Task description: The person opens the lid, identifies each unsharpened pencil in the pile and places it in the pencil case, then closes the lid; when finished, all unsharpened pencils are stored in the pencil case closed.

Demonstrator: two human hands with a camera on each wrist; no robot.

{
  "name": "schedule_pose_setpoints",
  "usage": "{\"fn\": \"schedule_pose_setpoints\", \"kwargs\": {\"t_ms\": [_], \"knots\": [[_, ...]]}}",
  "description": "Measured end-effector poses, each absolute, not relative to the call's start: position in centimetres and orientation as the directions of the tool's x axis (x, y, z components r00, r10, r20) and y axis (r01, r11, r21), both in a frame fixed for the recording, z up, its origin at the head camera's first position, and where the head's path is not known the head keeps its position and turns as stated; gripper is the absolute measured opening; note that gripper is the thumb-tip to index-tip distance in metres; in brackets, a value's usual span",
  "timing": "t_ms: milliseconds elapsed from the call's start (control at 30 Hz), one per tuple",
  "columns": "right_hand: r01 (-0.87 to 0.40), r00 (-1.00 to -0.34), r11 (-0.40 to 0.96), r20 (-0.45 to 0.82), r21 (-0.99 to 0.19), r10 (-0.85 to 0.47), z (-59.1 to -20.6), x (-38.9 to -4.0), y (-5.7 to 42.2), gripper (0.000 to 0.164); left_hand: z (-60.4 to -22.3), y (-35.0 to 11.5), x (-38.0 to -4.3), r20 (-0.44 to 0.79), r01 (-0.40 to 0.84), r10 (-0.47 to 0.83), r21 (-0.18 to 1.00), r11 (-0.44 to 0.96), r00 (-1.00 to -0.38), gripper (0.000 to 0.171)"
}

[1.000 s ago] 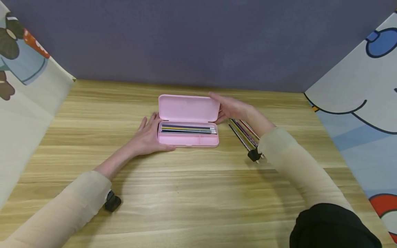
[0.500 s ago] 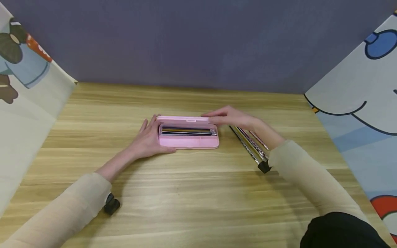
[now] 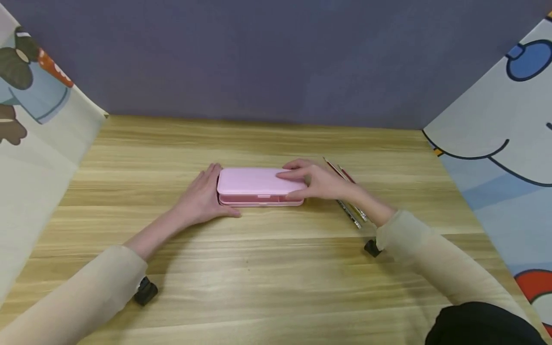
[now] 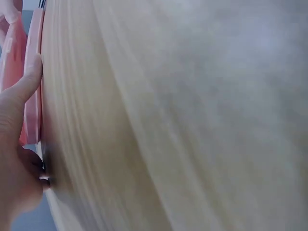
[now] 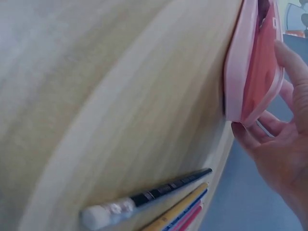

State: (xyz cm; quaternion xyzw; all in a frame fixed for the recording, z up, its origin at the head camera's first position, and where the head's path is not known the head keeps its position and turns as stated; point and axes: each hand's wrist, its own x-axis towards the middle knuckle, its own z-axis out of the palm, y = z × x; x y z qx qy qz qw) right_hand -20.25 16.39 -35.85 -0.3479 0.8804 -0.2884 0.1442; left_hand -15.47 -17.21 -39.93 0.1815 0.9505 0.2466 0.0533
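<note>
A pink pencil case (image 3: 254,181) lies on the table, its lid lowered with a narrow gap along the front. My left hand (image 3: 199,195) holds the case's left end, thumb along the front and fingers at the end and back. In the left wrist view the thumb (image 4: 30,79) rests against the case's base (image 4: 33,113). My right hand (image 3: 321,183) grips the lid at its right end, thumb at the front edge and fingers over the top and end. In the right wrist view the lid (image 5: 263,72) stands slightly apart from the base (image 5: 237,77). Whatever lies inside is hidden.
Several loose pencils (image 3: 348,213) lie on the wooden table (image 3: 258,278) right of the case, partly under the right forearm. In the right wrist view a dark pencil (image 5: 163,190) with a white eraser lies beside yellow and pink ones. A grey panel (image 3: 267,62) stands behind the table.
The lid has swung from upright down over the case, covering the pencils inside. My right hand has come forward and down with it. The left hand has stayed at the left end.
</note>
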Motion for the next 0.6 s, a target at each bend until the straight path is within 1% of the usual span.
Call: {"fn": "schedule_pose_setpoints", "kwargs": {"t_ms": [100, 133, 200, 267, 333, 367, 433, 500, 600], "knots": [[-0.528, -0.725, 0.596, -0.044, -0.605, -0.687, -36.1, -19.9, 16.4, 0.063, -39.5, -17.3, -15.1, 0.028, 0.377, 0.411, 0.456, 0.806, -0.911, 0.126], [-0.535, -0.726, 0.600, -0.040, -0.595, -0.687, -36.2, -19.8, 16.4, 0.063, -39.3, -17.3, -15.1, 0.037, 0.408, 0.435, 0.425, 0.808, -0.900, 0.125], [-0.572, -0.718, 0.604, -0.018, -0.555, -0.696, -36.4, -19.6, 16.4, 0.064, -38.9, -17.2, -15.0, 0.042, 0.487, 0.502, 0.330, 0.809, -0.864, 0.117], [-0.626, -0.700, 0.607, 0.009, -0.489, -0.714, -36.7, -19.4, 16.2, 0.066, -38.6, -17.1, -15.1, 0.045, 0.579, 0.583, 0.199, 0.790, -0.811, 0.106], [-0.684, -0.678, 0.618, 0.024, -0.388, -0.735, -36.9, -19.2, 16.0, 0.067, -38.4, -17.0, -15.3, 0.046, 0.659, 0.657, 0.055, 0.750, -0.752, 0.096], [-0.713, -0.664, 0.621, 0.029, -0.327, -0.747, -36.9, -19.0, 15.9, 0.069, -38.4, -17.0, -15.3, 0.039, 0.687, 0.686, 0.000, 0.727, -0.726, 0.091], [-0.754, -0.642, 0.625, 0.021, -0.204, -0.767, -37.1, -18.6, 15.7, 0.070, -38.5, -16.8, -15.4, 0.024, 0.724, 0.727, -0.073, 0.686, -0.686, 0.082], [-0.781, -0.622, 0.620, 0.003, -0.078, -0.783, -37.4, -18.0, 15.5, 0.070, -38.7, -16.6, -15.4, 0.009, 0.745, 0.750, -0.105, 0.658, -0.661, 0.077], [-0.794, -0.606, 0.605, -0.003, 0.055, -0.796, -37.9, -17.3, 15.1, 0.069, -39.0, -16.4, -15.3, 0.010, 0.758, 0.764, -0.118, 0.642, -0.645, 0.073]]}}
